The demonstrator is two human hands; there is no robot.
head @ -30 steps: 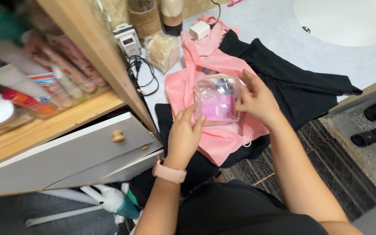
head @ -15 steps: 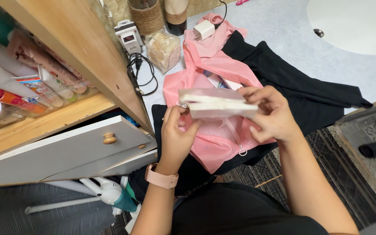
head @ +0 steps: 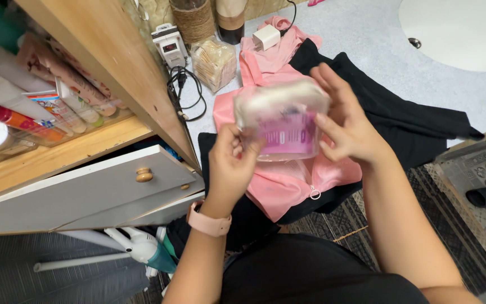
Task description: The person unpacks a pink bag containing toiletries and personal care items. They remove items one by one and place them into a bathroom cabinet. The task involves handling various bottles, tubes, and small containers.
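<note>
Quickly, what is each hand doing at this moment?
Left hand: closed on the clear pouch, at its left end.
Right hand: closed on the same pouch, at its right side.

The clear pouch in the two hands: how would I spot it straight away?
Start at the pink jacket spread on the floor. Above it, the left hand and right hand hold the pouch between them. It is see-through plastic with a purple label and something white inside, unlike the cloth below.
</note>
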